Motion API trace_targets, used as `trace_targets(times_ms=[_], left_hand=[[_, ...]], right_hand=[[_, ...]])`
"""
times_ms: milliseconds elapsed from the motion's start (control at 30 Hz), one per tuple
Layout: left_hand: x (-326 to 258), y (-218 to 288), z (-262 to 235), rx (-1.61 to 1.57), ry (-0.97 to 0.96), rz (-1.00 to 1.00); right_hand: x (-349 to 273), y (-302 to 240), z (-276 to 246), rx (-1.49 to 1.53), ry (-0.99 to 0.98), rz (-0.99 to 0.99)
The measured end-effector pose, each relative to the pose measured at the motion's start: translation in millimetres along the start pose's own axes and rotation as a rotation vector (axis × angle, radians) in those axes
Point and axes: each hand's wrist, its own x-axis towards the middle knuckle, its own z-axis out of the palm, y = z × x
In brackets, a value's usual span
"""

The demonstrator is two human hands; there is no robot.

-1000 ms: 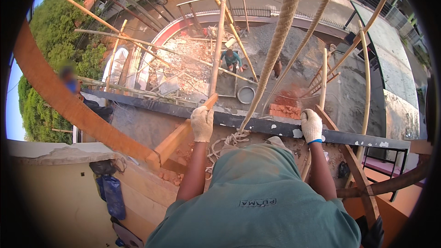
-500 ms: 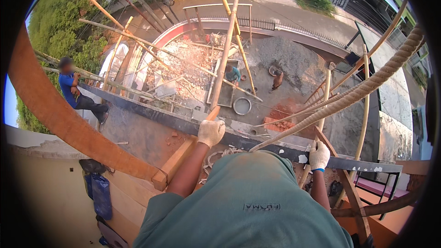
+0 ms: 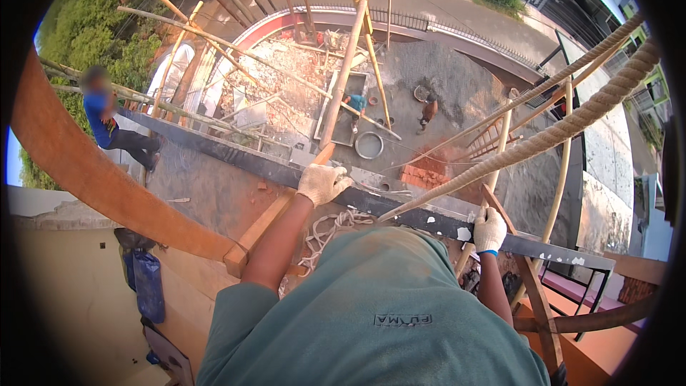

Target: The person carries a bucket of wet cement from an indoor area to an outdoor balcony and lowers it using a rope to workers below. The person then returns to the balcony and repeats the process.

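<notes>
My left hand (image 3: 323, 184), in a cream knitted glove, is closed over a squared wooden beam (image 3: 268, 225) where it crosses a long black rail (image 3: 214, 144). Its fingers point right, and their undersides are hidden. Farther right my right hand (image 3: 489, 230), gloved alike with a blue cuff edge, is wrapped over the same rail. A thick twisted rope (image 3: 529, 136) runs from the upper right down to the rail between my hands. Loose pale rope (image 3: 325, 232) lies tangled below my left hand.
Beyond the rail is a drop to a yard with bamboo poles (image 3: 343, 64), a round tub (image 3: 369, 145), red bricks (image 3: 423, 176) and two people. Another person in blue (image 3: 103, 118) is by the rail's left end. A curved orange-brown band (image 3: 107, 171) arcs at left.
My view has shifted slightly, and both hands sit a little farther left in it. My left hand's fingers look less tightly curled. The thinner rope now stands farther from the thick one.
</notes>
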Motion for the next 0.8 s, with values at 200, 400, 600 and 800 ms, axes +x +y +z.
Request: trace_targets(times_ms=[200,400,600,800], left_hand=[[14.1,2.2,6.3,-0.068,-0.007,-0.237],[14.6,-4.3,16.0,-0.084,0.022,-0.233],[18.9,-4.4,18.9,0.009,-0.066,-0.272],[18.0,-5.3,18.0,0.036,-0.065,-0.27]], right_hand=[[1.8,-2.6,1.0,-0.008,0.011,0.004],[-0.1,-0.6,0.7,0.038,0.064,-0.012],[1.7,-4.0,-3.6,0.037,0.034,0.013],[2.2,-6.4,-7.5,0.019,0.016,-0.001]])
